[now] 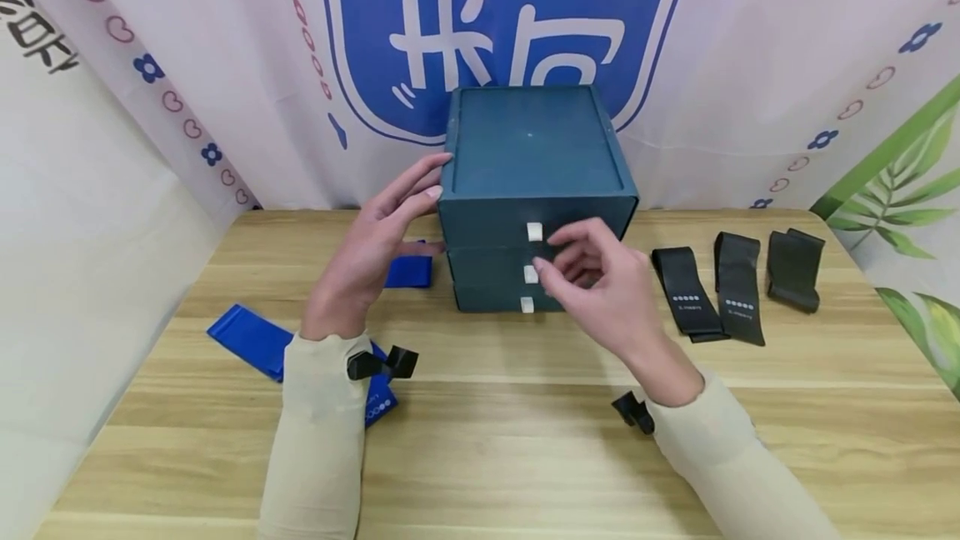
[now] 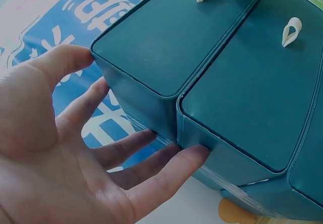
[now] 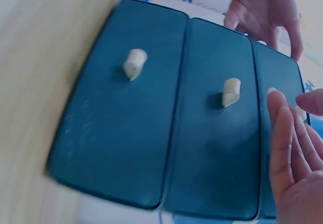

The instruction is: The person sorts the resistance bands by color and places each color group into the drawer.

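Observation:
A dark teal box (image 1: 540, 140) with three stacked drawers stands at the back of the table, all its drawers closed. On the drawer fronts are small white pull loops: a top one (image 1: 534, 232), a middle one (image 1: 531, 274) and a bottom one (image 1: 527, 305). My left hand (image 1: 367, 240) touches the box's left side with spread fingers, its fingertips (image 2: 194, 156) against the wall. My right hand (image 1: 611, 290) hovers before the drawer fronts, thumb and fingers parted around the top loop (image 3: 301, 113). No grip on the loop shows.
On the right lie black folded bands (image 1: 738, 286), three in all. Blue folded bands lie on the left, one (image 1: 251, 340) at the outer side, another (image 1: 410, 272) beside the box, and one (image 1: 381, 400) partly under my left sleeve. A printed curtain (image 1: 750, 65) hangs behind the wooden table (image 1: 495, 440).

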`<state>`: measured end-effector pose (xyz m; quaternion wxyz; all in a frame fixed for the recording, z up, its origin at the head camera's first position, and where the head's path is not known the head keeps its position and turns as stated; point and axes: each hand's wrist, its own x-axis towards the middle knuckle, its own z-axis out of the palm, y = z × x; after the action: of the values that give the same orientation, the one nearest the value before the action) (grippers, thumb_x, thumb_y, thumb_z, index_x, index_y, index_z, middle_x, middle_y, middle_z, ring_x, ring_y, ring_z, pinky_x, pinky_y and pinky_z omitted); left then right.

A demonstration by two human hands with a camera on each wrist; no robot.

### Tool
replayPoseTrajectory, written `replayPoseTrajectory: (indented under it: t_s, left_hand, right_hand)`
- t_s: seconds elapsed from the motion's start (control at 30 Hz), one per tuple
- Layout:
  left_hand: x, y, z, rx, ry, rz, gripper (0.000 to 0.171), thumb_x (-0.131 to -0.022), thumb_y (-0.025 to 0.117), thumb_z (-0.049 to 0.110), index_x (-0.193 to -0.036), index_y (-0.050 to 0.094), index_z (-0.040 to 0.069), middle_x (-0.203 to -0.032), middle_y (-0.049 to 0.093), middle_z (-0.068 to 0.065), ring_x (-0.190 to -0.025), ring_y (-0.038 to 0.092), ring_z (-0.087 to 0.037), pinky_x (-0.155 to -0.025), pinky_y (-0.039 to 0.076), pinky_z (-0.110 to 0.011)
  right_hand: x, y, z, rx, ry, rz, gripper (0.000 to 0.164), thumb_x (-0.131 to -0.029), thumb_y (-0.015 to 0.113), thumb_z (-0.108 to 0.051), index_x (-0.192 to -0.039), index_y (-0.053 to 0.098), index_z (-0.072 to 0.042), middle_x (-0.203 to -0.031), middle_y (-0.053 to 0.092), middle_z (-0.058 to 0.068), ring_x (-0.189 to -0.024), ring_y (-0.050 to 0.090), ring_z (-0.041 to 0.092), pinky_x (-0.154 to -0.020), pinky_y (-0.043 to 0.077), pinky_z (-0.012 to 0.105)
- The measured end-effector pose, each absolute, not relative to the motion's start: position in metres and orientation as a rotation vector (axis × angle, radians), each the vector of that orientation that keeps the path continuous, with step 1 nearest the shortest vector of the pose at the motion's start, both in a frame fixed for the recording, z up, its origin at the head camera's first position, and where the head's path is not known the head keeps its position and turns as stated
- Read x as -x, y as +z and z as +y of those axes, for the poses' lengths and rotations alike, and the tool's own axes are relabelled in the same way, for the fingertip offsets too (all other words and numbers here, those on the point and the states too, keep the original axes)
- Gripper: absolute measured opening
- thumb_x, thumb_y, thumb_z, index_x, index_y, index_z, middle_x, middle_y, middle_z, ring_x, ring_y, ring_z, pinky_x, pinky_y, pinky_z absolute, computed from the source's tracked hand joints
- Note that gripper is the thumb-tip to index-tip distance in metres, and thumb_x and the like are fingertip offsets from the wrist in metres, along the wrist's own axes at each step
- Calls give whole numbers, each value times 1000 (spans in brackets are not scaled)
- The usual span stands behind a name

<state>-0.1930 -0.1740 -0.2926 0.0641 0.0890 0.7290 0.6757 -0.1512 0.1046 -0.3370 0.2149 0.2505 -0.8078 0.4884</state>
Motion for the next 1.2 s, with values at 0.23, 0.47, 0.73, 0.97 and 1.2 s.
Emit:
replayPoseTrajectory:
  t_s: [0.23,0.47,0.73,0.97,1.2]
  left_hand:
    - [192,-293,-173,-278,2043,2204,47,-112,54,42,-159,50,43,-172,40,13,-149,46,-31,-108,50,-76]
    - [192,-295,-171,-277,2046,2207,46,-113,52,38,-159,50,42,-172,42,10,-147,49,-32,-106,53,-73]
    - [193,-294,-173,-277,2035,2227,47,-112,55,44,-159,51,44,-173,39,14,-148,48,-32,-105,53,-73]
    - [192,-294,-173,-266,2039,2215,46,-112,54,43,-158,51,44,-173,39,13,-147,48,-32,-106,53,-74]
    - [192,-292,-172,-248,2034,2210,47,-111,55,46,-158,51,45,-173,38,14,-148,47,-33,-108,50,-76]
  right_hand:
    - [149,-356,111,-773,1230,-2520,22,-97,81,-15,-117,75,-11,-86,80,1,-68,72,7,-64,60,24]
    - [153,-365,109,-727,1336,-2523,19,-99,79,-16,-118,77,-13,-103,82,4,-74,76,14,-66,62,27]
    - [153,-364,108,-521,1565,-2594,13,-101,78,-22,-112,82,-19,-101,83,0,-81,77,21,-63,59,27]
    - [141,-362,112,-505,1665,-2634,11,-98,82,-17,-108,83,-20,-93,83,-2,-82,80,24,-64,61,26]
    - [122,-364,118,-604,1655,-2587,10,-96,83,-17,-106,85,-20,-91,84,-1,-75,78,18,-61,61,27]
